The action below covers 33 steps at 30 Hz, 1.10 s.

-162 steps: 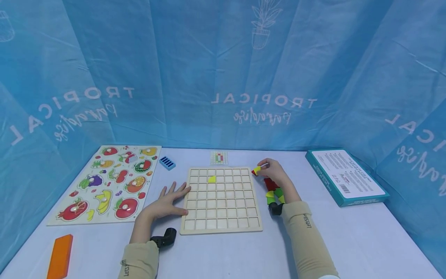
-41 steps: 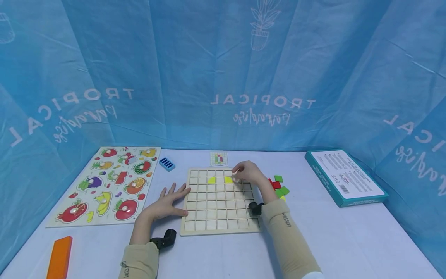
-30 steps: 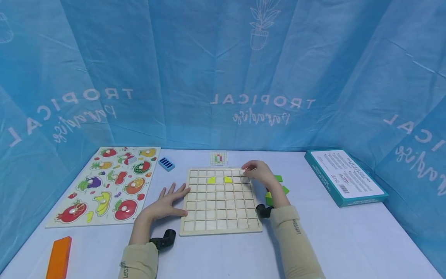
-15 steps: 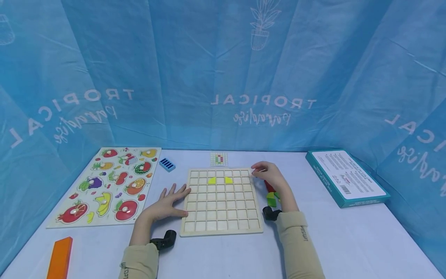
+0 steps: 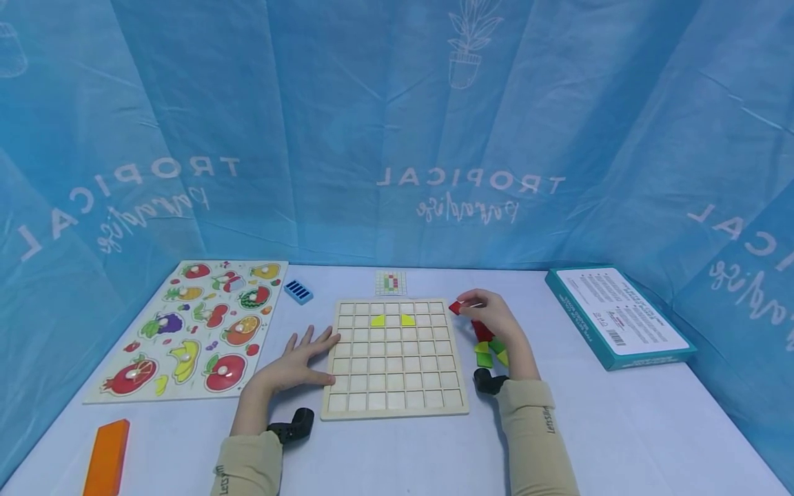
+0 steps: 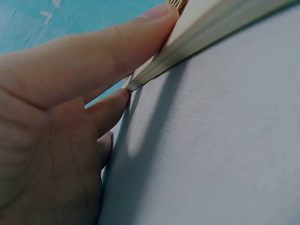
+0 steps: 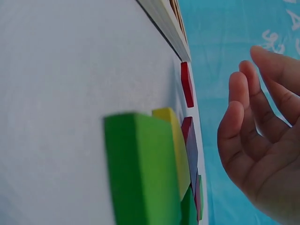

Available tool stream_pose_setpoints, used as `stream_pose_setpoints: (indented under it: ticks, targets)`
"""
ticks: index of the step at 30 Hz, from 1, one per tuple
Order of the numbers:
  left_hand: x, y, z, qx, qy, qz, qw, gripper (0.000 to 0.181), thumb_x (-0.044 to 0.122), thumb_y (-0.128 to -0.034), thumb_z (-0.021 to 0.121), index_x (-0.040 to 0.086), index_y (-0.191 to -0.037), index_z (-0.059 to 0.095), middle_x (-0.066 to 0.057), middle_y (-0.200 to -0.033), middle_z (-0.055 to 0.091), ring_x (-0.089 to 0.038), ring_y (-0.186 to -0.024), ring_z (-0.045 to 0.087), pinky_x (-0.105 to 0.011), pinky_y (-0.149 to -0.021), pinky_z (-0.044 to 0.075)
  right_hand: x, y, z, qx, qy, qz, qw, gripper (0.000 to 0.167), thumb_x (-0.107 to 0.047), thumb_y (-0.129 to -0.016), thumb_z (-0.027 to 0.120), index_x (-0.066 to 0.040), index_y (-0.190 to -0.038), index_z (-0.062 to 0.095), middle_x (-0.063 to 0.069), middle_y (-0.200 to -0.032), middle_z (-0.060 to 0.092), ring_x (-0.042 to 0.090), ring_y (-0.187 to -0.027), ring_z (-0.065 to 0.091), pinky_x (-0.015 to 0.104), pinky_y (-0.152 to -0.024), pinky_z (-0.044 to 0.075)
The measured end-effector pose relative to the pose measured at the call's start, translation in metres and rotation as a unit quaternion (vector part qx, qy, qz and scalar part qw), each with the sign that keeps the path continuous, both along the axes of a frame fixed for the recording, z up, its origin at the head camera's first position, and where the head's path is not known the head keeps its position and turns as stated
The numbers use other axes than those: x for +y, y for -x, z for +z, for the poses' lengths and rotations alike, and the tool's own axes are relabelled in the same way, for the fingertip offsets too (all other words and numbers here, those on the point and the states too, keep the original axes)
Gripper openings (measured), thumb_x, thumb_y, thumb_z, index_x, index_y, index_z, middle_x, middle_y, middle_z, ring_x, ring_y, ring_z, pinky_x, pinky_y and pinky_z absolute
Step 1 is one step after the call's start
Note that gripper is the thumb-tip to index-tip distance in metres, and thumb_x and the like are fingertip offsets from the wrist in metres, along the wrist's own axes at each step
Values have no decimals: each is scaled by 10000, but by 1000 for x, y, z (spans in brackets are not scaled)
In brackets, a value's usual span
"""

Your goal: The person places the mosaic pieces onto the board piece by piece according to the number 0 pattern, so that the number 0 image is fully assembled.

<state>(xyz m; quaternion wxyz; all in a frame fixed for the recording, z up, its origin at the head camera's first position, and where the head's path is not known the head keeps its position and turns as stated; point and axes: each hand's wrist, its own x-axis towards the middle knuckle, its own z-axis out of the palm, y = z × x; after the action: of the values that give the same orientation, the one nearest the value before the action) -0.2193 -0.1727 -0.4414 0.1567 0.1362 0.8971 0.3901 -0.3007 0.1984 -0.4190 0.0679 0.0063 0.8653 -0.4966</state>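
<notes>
A wooden grid board [image 5: 397, 372] lies in the middle of the table, with one yellow tile [image 5: 378, 320] and another yellow tile [image 5: 407, 320] in its second row from the back. My left hand [image 5: 294, 365] rests on the board's left edge, fingers spread; in the left wrist view its thumb [image 6: 117, 51] touches the rim. Off the board's back right corner, my right hand [image 5: 493, 317] hovers beside a red tile [image 5: 455, 307], fingers loosely bent. The right wrist view shows this red tile [image 7: 186, 84] on the table, apart from the fingers.
Red, green and yellow pieces [image 5: 484, 359] lie in a pile under my right wrist. A small pattern card [image 5: 391, 282] sits behind the board. Around stand a fruit puzzle [image 5: 205, 331], a blue slotted block [image 5: 298, 291], an orange block [image 5: 107, 458] and a teal box [image 5: 620, 320].
My right hand set a second yellow tile on the board, then moved back right towards the loose pieces. The red tile beside it is in view again. My left hand stayed put.
</notes>
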Motion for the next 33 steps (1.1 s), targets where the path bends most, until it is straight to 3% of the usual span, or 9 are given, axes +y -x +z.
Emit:
stream_pose_setpoints:
  ticks: [17,24,33]
  targets:
    - [0,0,0,-18,-38,28,10000,869,323,-711,747,81,-1433,328,-157,-1530,145,-378,-1393,-116,-542,-1097,-135,20,-2,-10,-134,-105,-249,9995,317,-182,-858,647,-91,-1156,590,145,-1182,558,285,-1065,488,392,-893,468]
    - [0,-1,1,-16,-18,16,10000,874,317,-709,748,75,-1434,324,-170,-1527,143,-388,-1389,-115,-544,-1095,-137,23,-3,-10,-207,-128,-185,9995,313,-122,-872,618,-65,-1176,572,157,-1171,575,303,-1082,518,413,-939,465]
    - [1,-1,1,-44,-14,32,10000,879,323,-704,748,80,-1435,324,-166,-1528,144,-385,-1391,-112,-544,-1096,-134,27,-6,-8,-535,-221,-192,9981,420,14,-805,624,-68,-1211,556,160,-1234,532,316,-1092,480,410,-930,473]
